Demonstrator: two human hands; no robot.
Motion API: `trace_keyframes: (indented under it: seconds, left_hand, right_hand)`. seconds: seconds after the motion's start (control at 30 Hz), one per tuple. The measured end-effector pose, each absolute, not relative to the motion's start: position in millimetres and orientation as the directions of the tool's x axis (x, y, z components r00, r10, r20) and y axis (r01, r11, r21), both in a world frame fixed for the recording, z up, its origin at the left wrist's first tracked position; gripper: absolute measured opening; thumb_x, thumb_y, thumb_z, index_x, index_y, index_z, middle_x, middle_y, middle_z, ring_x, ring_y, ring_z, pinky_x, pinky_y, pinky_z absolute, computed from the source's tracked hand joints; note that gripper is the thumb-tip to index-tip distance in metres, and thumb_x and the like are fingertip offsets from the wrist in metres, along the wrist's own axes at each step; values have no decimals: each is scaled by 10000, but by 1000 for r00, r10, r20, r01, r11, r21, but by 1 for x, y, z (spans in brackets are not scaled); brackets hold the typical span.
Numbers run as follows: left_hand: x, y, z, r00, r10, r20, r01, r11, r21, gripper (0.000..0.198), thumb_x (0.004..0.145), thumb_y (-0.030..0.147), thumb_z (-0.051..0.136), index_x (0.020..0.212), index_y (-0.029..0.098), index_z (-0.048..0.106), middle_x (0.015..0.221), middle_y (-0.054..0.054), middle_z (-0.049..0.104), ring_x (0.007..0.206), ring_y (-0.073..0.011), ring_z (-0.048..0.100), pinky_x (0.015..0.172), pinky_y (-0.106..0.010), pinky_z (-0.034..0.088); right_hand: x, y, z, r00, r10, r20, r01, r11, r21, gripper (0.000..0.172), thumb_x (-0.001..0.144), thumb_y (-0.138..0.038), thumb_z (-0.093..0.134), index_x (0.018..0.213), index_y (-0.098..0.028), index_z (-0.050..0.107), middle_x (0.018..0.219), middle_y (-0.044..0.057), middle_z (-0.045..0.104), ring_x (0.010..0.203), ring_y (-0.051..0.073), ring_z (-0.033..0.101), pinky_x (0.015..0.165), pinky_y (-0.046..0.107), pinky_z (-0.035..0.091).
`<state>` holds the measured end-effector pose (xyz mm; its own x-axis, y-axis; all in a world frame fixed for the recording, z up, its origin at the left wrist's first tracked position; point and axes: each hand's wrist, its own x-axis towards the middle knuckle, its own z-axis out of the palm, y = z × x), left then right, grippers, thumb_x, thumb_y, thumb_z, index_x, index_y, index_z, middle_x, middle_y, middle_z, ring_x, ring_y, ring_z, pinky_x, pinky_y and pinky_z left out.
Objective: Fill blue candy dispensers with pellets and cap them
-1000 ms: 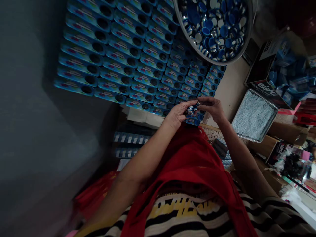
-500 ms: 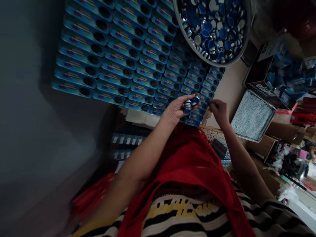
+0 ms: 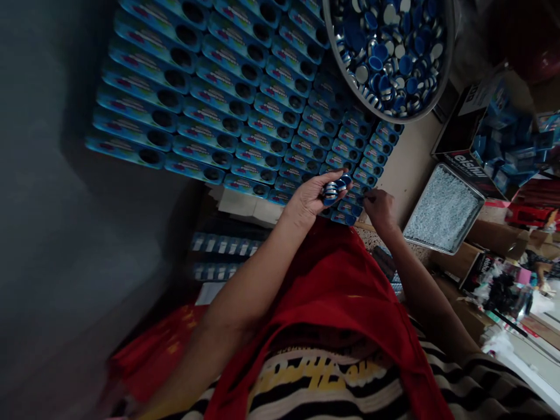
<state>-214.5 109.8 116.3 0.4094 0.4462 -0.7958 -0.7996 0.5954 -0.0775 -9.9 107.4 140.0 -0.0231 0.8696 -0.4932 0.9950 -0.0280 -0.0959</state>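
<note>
My left hand (image 3: 311, 197) cups a short stack of blue and silver caps (image 3: 336, 189) in curled fingers, held over the near corner of a large block of blue boxes (image 3: 227, 99) that each show a round dark hole. My right hand (image 3: 380, 207) is just right of it, fingers pinched together low against the nearest boxes (image 3: 350, 209); what it pinches is too small to make out. A wide metal bowl (image 3: 441, 81) full of loose blue and silver caps rests on the far right of the block.
A metal tray (image 3: 441, 211) of pale pellets sits to the right. Behind it an open black carton (image 3: 476, 125) holds more blue boxes. Cluttered items (image 3: 507, 286) lie at the far right. More boxed rows (image 3: 223, 245) show under the block's near edge.
My hands, joined on the cap stack a second ago, have parted. The left keeps the stack; the right has moved right and down to the nearest boxes.
</note>
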Motion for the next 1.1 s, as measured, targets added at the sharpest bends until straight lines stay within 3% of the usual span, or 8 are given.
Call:
trace_keyframes:
  seconds: [0.1,0.23,0.5,0.63,0.8,0.9,1.03,1.1]
  left_hand:
    - [-219,110,117,403,453,-795,-801,594,-68,96,962,76,638,979,88,732,831,-89,762,697,-180,778,529,-206,622]
    - [-219,111,120,400,472,-785,-800,598,-48,83,949,73,661,968,83,741,838,-95,765,697,-177,775,539,-208,623]
    - [-212,108,115,398,474,-785,-782,623,-21,105,915,89,707,1007,84,757,848,-101,773,719,-187,777,563,-223,630]
    - [-211,106,111,392,468,-792,-774,633,-9,104,900,83,718,992,72,764,842,-111,780,712,-195,780,557,-226,631]
    - [-206,104,112,344,448,-826,-786,618,8,102,868,56,741,964,82,763,835,-91,782,681,-185,776,539,-221,627]
    - [-203,104,117,338,384,-859,-780,625,-28,82,881,44,724,939,95,751,796,-64,770,641,-169,762,520,-219,621]
    - [-194,106,117,349,381,-856,-792,609,-52,113,847,21,758,926,100,743,790,-44,771,611,-140,741,550,-211,628]
    - [-187,108,113,369,386,-846,-799,597,-76,130,825,13,780,910,101,737,770,-28,761,593,-122,725,556,-197,621]
  right_hand:
    - [-6,105,146,-74,904,-420,990,16,-140,289,958,-251,584,1071,-203,845,1056,109,806,975,254,747,896,341,536]
    - [-3,104,133,-87,878,-470,978,-15,-209,282,904,-180,609,1083,-189,826,1044,86,813,957,228,747,902,317,529]
    - [-3,112,118,-32,849,-527,993,-31,-110,133,834,-232,677,937,-214,759,1015,54,796,937,228,712,824,311,486]
    - [-6,126,117,53,833,-551,995,-92,-45,178,792,-287,741,955,-232,700,919,27,767,816,221,672,727,301,454]
    - [-11,137,119,9,819,-574,999,-32,-30,225,768,-248,767,970,-235,669,903,37,749,796,231,655,726,312,447]
    - [-13,131,131,-71,845,-531,987,-19,-162,132,824,-242,750,924,-223,666,869,31,723,783,214,646,735,312,463]
    - [-18,119,142,-261,944,-202,847,123,-517,101,946,-282,664,1008,-224,719,967,41,714,801,174,656,768,296,517]
    - [-21,118,142,-331,939,-90,783,221,-581,145,979,-273,631,1050,-234,751,992,49,719,800,168,666,772,297,533]
